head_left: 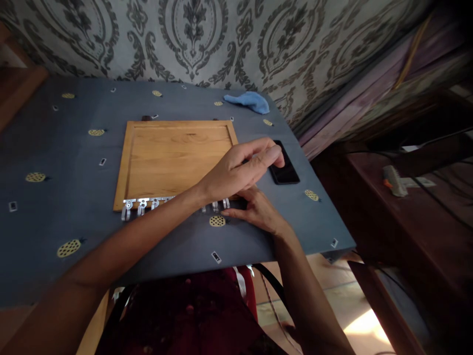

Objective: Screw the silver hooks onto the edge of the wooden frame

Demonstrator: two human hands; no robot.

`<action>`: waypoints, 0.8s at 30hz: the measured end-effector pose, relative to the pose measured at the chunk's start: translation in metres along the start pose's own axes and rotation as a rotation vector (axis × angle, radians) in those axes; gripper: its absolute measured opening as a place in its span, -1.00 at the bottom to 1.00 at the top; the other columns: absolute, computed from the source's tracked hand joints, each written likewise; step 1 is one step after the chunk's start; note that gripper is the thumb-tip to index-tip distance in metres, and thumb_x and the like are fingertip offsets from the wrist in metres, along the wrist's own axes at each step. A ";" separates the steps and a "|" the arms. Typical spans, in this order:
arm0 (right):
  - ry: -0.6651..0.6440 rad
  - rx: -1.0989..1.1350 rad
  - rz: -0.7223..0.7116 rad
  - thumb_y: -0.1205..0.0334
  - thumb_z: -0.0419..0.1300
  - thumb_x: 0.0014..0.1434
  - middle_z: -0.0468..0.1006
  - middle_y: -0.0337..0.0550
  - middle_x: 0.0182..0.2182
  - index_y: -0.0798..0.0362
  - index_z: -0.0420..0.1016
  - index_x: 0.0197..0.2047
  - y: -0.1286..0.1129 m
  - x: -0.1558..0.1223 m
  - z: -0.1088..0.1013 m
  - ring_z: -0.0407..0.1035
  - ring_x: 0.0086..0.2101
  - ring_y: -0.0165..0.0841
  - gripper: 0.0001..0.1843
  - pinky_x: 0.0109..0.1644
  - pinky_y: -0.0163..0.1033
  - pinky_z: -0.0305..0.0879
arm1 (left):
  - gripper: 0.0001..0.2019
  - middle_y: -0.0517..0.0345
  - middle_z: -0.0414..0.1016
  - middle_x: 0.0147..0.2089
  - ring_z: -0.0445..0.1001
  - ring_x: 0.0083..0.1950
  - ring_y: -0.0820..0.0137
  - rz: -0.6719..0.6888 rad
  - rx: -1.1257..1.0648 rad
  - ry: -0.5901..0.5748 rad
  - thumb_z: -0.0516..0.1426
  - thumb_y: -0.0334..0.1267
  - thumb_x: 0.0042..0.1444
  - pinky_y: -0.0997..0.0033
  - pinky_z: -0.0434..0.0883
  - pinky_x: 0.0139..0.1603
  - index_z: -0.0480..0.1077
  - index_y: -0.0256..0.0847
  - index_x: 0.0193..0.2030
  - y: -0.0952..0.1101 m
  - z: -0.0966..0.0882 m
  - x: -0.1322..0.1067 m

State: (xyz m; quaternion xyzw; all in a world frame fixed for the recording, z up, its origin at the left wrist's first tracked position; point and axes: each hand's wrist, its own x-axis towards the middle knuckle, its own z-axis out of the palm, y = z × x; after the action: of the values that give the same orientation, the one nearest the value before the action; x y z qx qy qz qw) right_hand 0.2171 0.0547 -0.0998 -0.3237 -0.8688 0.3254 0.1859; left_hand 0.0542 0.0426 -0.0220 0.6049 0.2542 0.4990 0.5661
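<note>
A framed wooden board (pixel 177 158) lies flat on the table, with a row of silver metal hooks (pixel 142 204) along its near edge. My left arm crosses over the board and hides some of the hooks. Above the board's right side, my left hand (pixel 244 165) is closed, thumb and fingers pinched together beside a black phone; whatever is in the pinch does not show. Below it, my right hand (pixel 258 209) is at the near right corner of the board, its thumb by the last hooks. Its other fingers are partly hidden under my left hand.
The black phone (pixel 284 165) lies right of the board. A blue cloth (pixel 251 101) is near the back of the table (pixel 66 197), which has a pineapple-print cover. Patterned fabric (pixel 192 39) hangs behind. Right of the table edge stands dark furniture (pixel 369 177) with cables.
</note>
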 end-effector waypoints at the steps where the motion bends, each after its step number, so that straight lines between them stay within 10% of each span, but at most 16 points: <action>1: -0.001 0.006 0.003 -0.19 0.33 0.08 0.60 -0.05 -0.17 -0.02 0.59 0.01 0.000 0.000 0.000 0.43 -0.02 -0.08 -0.46 0.06 0.03 0.35 | -0.66 0.37 0.02 -0.60 0.01 -0.61 0.58 -0.002 -0.006 -0.009 0.02 0.05 0.32 0.46 -0.02 -0.61 0.28 -0.18 -0.31 0.000 0.000 0.000; 24: 0.039 -0.025 -0.098 -0.19 0.29 0.12 0.49 0.00 0.01 -0.01 0.54 0.07 -0.003 0.001 -0.002 0.34 0.07 -0.10 -0.44 0.17 0.04 0.27 | -0.74 0.41 0.00 -0.65 -0.03 -0.65 0.59 0.057 -0.034 0.040 -0.01 -0.09 0.35 0.48 -0.02 -0.62 0.32 -0.19 -0.28 -0.002 -0.009 0.003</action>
State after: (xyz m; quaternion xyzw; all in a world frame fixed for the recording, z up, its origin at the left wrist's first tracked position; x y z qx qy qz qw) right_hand 0.2160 0.0549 -0.0966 -0.2893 -0.8838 0.2987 0.2145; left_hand 0.0473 0.0495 -0.0244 0.5922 0.2398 0.5311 0.5565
